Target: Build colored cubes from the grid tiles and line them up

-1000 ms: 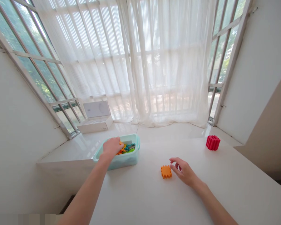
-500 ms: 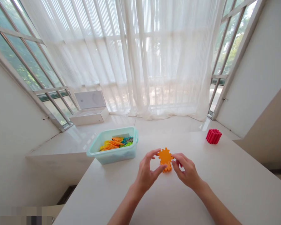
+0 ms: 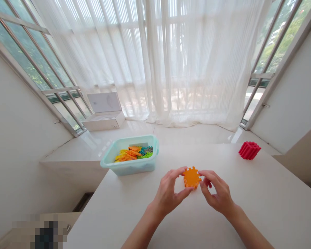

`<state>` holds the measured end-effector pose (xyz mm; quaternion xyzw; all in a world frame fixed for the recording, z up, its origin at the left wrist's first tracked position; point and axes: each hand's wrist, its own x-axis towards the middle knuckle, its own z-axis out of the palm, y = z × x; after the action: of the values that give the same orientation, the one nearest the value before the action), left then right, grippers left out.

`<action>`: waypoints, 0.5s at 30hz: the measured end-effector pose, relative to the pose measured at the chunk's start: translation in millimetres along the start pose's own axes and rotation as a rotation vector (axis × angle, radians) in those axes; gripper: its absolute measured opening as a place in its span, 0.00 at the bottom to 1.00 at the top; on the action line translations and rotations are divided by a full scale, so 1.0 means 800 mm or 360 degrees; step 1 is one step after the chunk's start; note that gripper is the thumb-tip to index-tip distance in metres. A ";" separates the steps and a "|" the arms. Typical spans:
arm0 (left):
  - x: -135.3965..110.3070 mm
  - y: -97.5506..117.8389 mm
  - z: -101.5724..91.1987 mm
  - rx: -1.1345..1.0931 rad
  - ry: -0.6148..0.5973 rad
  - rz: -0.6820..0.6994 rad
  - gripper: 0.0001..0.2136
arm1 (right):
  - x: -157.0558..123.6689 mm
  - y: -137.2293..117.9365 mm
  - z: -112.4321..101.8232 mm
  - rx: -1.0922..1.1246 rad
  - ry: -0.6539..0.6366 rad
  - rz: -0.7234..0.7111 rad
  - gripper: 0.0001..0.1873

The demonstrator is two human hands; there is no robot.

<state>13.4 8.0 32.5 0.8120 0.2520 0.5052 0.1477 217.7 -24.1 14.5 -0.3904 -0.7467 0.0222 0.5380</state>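
Sunlit corner room, sheer white curtain (image 3: 197, 62) at 12 o'clock, glazed metal-framed windows (image 3: 28, 58) at 10 and more glazing (image 3: 280, 41) at 2. White table (image 3: 261, 207) in front of the person, glossy white ledge (image 3: 191, 135) past its far edge.

Orange interlocking block (image 3: 191, 177) sits mid-table, up between both hands, apparently off the tabletop. Looks like a cube of joined toothed panels; the hidden faces can't be checked.

Left hand (image 3: 168, 195): closed on the block's left side, fingers (image 3: 176, 172) over the top edge, thumb (image 3: 185, 193) under the lower edge. Right hand (image 3: 217, 192): curled, fingertips (image 3: 201, 174) on the block's right edge, light contact, firm grip not confirmed.

Pale teal plastic tub (image 3: 155, 138) at 10 o'clock from the block, well clear of both hands, loaded with orange, yellow, teal and green toothed pieces (image 3: 126, 155). Red ribbed block (image 3: 249, 150) at 2 o'clock, near the far table edge. Open white box (image 3: 103, 119) on the ledge at 11 o'clock, lid up.
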 end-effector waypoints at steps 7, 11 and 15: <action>0.003 0.008 -0.005 -0.0129 0.0049 0.0077 0.29 | -0.001 -0.011 -0.004 -0.0049 0.0104 -0.0092 0.23; 0.001 0.009 -0.008 -0.0215 -0.0022 0.0094 0.29 | -0.004 -0.019 -0.006 -0.0064 0.0138 -0.0115 0.23; -0.004 0.012 -0.010 -0.0238 -0.0030 0.0146 0.30 | -0.006 -0.027 -0.008 -0.0048 0.0190 -0.0158 0.21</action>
<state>7.4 -1.7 38.3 0.8142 0.1746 0.5213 0.1869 211.7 -44.4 23.3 -0.3616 -0.7321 -0.0390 0.5760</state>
